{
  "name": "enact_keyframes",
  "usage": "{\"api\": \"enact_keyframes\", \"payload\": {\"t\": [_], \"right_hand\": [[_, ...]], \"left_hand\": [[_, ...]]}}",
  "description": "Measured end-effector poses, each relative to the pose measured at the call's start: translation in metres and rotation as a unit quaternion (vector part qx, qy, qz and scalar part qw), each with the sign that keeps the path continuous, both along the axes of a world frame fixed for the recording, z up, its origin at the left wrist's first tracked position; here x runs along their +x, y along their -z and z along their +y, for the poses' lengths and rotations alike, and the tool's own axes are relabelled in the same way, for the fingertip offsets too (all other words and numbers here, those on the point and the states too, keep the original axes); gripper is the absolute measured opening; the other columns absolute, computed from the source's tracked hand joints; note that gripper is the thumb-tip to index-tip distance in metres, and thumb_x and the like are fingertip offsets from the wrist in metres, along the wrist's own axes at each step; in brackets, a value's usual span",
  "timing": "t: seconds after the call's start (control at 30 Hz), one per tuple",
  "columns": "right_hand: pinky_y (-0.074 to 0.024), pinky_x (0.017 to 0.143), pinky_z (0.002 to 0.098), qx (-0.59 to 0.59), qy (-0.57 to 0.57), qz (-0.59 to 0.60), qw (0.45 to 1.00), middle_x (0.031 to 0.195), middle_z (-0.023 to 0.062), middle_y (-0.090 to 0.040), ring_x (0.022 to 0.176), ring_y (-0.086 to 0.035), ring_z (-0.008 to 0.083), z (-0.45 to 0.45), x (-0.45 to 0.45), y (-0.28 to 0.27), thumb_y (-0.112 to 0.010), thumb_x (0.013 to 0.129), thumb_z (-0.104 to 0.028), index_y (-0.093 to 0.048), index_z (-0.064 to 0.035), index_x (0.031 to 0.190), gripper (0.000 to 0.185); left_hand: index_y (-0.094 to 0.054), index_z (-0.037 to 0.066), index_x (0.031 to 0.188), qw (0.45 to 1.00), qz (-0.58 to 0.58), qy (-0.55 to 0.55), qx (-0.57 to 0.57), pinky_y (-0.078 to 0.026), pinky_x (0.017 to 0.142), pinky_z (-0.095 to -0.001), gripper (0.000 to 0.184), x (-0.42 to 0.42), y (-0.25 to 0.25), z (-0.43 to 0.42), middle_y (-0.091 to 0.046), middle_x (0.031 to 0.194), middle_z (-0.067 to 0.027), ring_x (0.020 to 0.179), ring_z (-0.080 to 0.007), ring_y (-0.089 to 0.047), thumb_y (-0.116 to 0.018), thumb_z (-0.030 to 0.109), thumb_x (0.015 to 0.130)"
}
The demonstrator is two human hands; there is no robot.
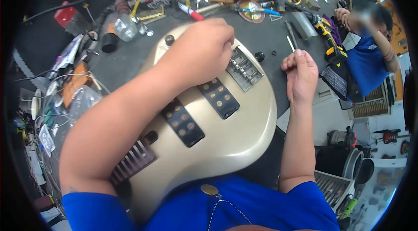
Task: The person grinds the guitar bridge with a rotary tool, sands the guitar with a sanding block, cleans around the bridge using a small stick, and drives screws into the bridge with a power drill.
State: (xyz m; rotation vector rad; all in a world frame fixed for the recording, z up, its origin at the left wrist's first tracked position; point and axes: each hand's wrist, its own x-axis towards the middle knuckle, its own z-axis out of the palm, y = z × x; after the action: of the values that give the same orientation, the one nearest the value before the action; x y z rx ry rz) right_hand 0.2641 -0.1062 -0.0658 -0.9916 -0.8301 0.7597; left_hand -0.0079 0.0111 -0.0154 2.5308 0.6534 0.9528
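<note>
A pale gold bass guitar body (226,152) lies on the dark workbench in front of me, with two black pickups (221,99) and a metal bridge (245,69). No strings show over the pickups. My left hand (207,50) is closed above the body just beside the bridge, knuckles up; whatever its fingers hold is hidden. Off the body's right edge, my right hand (301,74) is raised, its thumb and fingers pinching a thin pale rod (290,43) that points up. A black knob (259,56) sits by the bridge, and a small black ring (274,52) lies nearby.
Tools and parts crowd the bench's far side, including a red-handled tool (191,12), a disc (251,12) and a yellow power tool (333,48). A clear plastic bag (85,102) lies left. Another person in a blue shirt (370,65) is at the right.
</note>
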Motion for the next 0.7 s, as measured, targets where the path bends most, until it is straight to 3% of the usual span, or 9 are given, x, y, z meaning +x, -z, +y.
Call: {"api": "enact_keyframes", "payload": {"t": [0.07, 0.27, 0.4, 0.5, 0.53, 0.7], "right_hand": [[-0.0480, 0.071, 0.0289, -0.025, 0.044, 0.006, 0.999, 0.080, 0.0015, -0.062, 0.075, -0.059, 0.0119, 0.001, -0.008, -0.005, -0.068, 0.110, -0.018, -0.061, -0.0084, 0.087, 0.026], [-0.0475, 0.070, 0.0268, -0.058, 0.014, -0.102, 0.993, 0.082, 0.0000, -0.061, 0.073, -0.058, 0.0108, 0.000, 0.000, 0.009, -0.068, 0.110, -0.020, -0.060, -0.0091, 0.090, 0.024], [-0.0471, 0.068, 0.0265, -0.067, 0.059, -0.127, 0.988, 0.076, -0.0013, -0.061, 0.070, -0.058, 0.0088, 0.000, -0.015, 0.003, -0.069, 0.108, -0.020, -0.058, -0.0090, 0.083, 0.029], [-0.0476, 0.070, 0.0262, -0.116, 0.035, -0.182, 0.976, 0.079, -0.0006, -0.062, 0.072, -0.058, 0.0092, -0.001, -0.013, -0.002, -0.069, 0.107, -0.020, -0.059, -0.0110, 0.085, 0.026], [-0.0462, 0.065, 0.0262, -0.143, 0.025, -0.177, 0.973, 0.077, -0.0018, -0.061, 0.068, -0.056, 0.0093, 0.004, -0.011, -0.008, -0.069, 0.106, -0.020, -0.059, -0.0112, 0.083, 0.027], [-0.0419, 0.059, 0.0290, -0.084, 0.017, -0.346, 0.934, 0.070, -0.0025, -0.057, 0.063, -0.049, 0.0054, 0.074, 0.036, -0.029, -0.070, 0.106, -0.020, -0.060, -0.0076, 0.080, 0.031]], "left_hand": [[-0.073, -0.003, 0.097, 1.000, 0.008, 0.009, -0.011, -0.058, 0.091, -0.0479, 0.011, 0.000, -0.002, -0.002, -0.073, 0.099, -0.0184, 0.098, -0.0400, -0.072, -0.066, 0.004, 0.093], [-0.073, -0.003, 0.093, 1.000, 0.015, 0.025, -0.004, -0.056, 0.092, -0.0494, 0.012, 0.000, -0.004, -0.005, -0.071, 0.099, -0.0193, 0.101, -0.0406, -0.070, -0.063, 0.005, 0.094], [-0.072, -0.003, 0.090, 0.999, 0.010, 0.037, 0.022, -0.056, 0.093, -0.0503, 0.013, -0.001, -0.004, -0.006, -0.069, 0.099, -0.0208, 0.102, -0.0412, -0.069, -0.063, 0.006, 0.095], [-0.072, -0.002, 0.092, 0.998, 0.021, 0.037, 0.056, -0.056, 0.093, -0.0499, 0.012, -0.002, 0.000, -0.002, -0.070, 0.099, -0.0195, 0.102, -0.0406, -0.069, -0.064, 0.006, 0.094], [-0.072, -0.002, 0.091, 0.997, 0.021, 0.035, 0.059, -0.056, 0.094, -0.0498, 0.011, -0.001, 0.000, -0.002, -0.070, 0.100, -0.0194, 0.102, -0.0406, -0.069, -0.064, 0.006, 0.094], [-0.070, -0.002, 0.091, 0.998, 0.041, 0.013, 0.049, -0.057, 0.093, -0.0493, 0.008, -0.010, 0.001, -0.002, -0.068, 0.102, -0.0196, 0.102, -0.0411, -0.069, -0.066, 0.005, 0.093]]}}
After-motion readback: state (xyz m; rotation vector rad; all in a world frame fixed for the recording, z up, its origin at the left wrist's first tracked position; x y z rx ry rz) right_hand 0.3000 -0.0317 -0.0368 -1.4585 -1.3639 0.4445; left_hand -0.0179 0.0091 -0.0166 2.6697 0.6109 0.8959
